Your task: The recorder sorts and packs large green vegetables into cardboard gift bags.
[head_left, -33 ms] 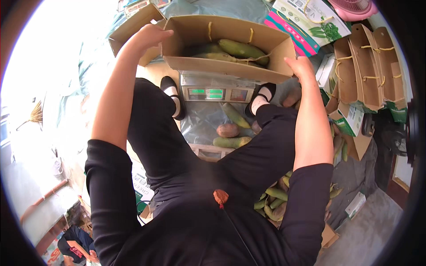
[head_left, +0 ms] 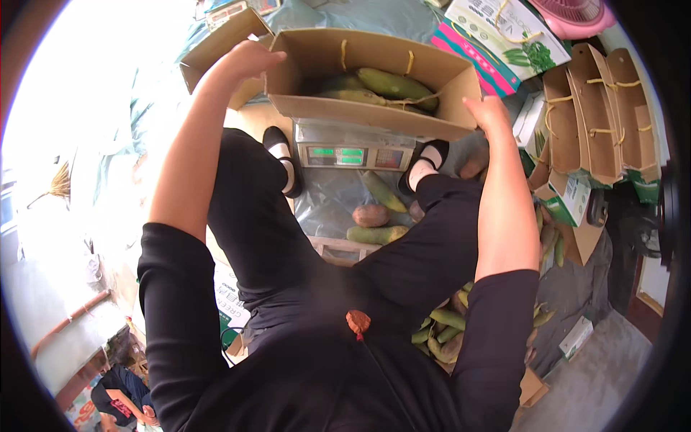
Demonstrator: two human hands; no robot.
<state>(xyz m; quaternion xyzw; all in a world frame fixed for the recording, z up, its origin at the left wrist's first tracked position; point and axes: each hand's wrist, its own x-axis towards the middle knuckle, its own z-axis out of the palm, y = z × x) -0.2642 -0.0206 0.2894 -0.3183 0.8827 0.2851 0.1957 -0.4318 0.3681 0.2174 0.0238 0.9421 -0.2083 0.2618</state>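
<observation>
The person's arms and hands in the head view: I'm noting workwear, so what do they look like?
The left sleeve and right sleeve are plain black, somewhat creased, and end around the elbows, with no markings visible. Below them, the forearms are bare. The left hand and right hand wear no gloves, and no watch shows at either wrist.

Reference is the pink round plastic fan (head_left: 574, 14). Grey concrete-looking floor (head_left: 612, 367) well below it in view; crumpled dark grey sheet (head_left: 572, 295) in between. Translucent bluish plastic sheeting (head_left: 313, 21) left of fan. Far left of fan, strong white light, pale surfaces blown out, can't tell wall from window. Yellow straw broom (head_left: 60, 180) that side, slanted reddish-brown bar (head_left: 79, 315) lower. White panel with reddish-brown edge (head_left: 653, 277) below-right of fan.
</observation>
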